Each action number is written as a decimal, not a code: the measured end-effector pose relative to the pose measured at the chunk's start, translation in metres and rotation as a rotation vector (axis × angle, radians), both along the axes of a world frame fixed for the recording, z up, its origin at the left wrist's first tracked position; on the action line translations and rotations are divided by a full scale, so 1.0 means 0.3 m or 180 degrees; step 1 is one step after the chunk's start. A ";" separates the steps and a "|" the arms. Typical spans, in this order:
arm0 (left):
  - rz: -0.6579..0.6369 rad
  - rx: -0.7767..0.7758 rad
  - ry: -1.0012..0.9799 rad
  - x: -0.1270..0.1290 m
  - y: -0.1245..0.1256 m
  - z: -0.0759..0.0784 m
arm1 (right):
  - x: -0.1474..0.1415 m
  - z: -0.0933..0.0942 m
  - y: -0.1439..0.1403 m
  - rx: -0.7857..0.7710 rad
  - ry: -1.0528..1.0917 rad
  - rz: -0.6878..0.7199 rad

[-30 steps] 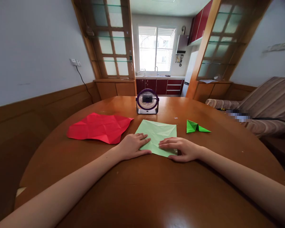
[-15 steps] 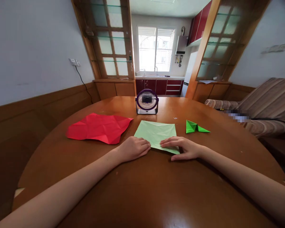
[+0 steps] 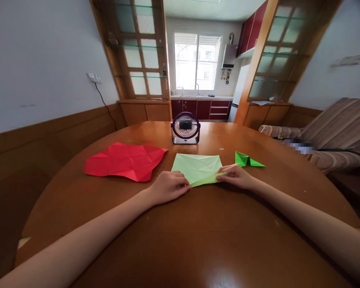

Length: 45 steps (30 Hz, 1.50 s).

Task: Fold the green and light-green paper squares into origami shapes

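A light green paper sheet [image 3: 198, 167] lies on the round wooden table [image 3: 180, 240] in front of me. My left hand [image 3: 168, 186] is curled on the sheet's near left corner, pressing it to the table. My right hand [image 3: 235, 176] pinches the near right corner, and the near edge is raised and curled over toward the fan. A creased red paper sheet [image 3: 124, 161] lies flat to the left. A small folded bright green paper piece [image 3: 246, 160] sits just beyond my right hand.
A small purple desk fan [image 3: 185, 128] stands behind the green sheet at the table's middle. A striped sofa [image 3: 333, 136] is at the right. Wooden wall panelling runs along the left, with a kitchen doorway beyond the table.
My hands went from lying flat on the sheet to gripping its near corners. The right hand has lifted the near edge and moved it away from me; the sheet looks shorter.
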<state>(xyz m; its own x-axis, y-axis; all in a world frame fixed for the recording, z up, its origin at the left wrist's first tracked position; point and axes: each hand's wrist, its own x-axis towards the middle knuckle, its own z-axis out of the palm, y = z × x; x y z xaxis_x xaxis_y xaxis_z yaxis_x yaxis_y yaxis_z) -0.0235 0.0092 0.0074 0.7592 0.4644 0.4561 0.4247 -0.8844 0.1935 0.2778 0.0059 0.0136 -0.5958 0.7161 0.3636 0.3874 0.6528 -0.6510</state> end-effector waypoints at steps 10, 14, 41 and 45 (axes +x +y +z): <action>0.0769 -0.2158 -0.0313 -0.005 0.038 0.030 | -0.029 -0.025 0.014 -0.0145 0.0278 -0.1006; 0.0955 -0.2326 -0.0375 -0.007 0.049 0.034 | -0.041 -0.044 0.032 0.0040 0.0117 -0.1337; 0.0845 -0.3228 0.0243 -0.061 0.075 0.116 | -0.097 -0.046 0.086 0.0713 -0.1358 -0.1943; 0.0886 -0.3169 0.0528 -0.074 0.079 0.134 | -0.095 -0.048 0.082 0.0699 -0.1332 -0.1926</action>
<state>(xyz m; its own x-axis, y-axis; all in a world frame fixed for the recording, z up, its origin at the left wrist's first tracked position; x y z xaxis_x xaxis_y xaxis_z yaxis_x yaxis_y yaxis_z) -0.0457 0.0328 0.0476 0.5858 0.7409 -0.3285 0.6768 -0.2242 0.7012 0.2492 0.0304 -0.0009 -0.2423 0.8986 0.3658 0.9040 0.3460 -0.2513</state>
